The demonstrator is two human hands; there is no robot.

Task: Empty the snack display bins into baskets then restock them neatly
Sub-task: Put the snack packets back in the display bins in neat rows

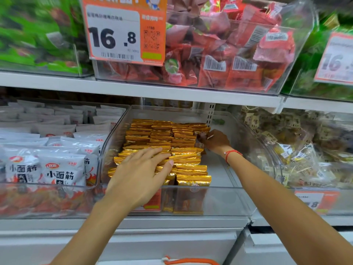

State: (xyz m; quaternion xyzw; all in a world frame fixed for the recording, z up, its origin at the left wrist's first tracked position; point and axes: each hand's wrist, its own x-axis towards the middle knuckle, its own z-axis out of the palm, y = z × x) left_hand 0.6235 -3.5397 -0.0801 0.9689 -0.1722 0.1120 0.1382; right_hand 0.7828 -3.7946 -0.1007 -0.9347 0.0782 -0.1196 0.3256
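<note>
A clear display bin sits at the centre of the frame on the lower shelf. Its left and middle portions hold gold snack packets laid in overlapping rows; its right portion shows bare floor. The left hand lies flat on the front rows, fingers straight and slightly spread, pressing on the packets. The right hand reaches to the back right of the rows, fingers curled and pinching one gold-edged packet. A red cord bracelet circles the right wrist.

At centre left, a neighbouring bin holds white packets printed "小面筋" with a red oval logo and flame graphics. At centre right, another bin holds small beige wrapped snacks; their print is too blurred to read, and an orange tag on that bin's front shows a partial "8".

On the upper shelf, a clear bin holds red packets with white barcode labels. An orange price tag on its front reads "16.8", with a QR code and a barcode. Green packets fill the upper left. At upper right, a second orange tag reads "16".
</note>
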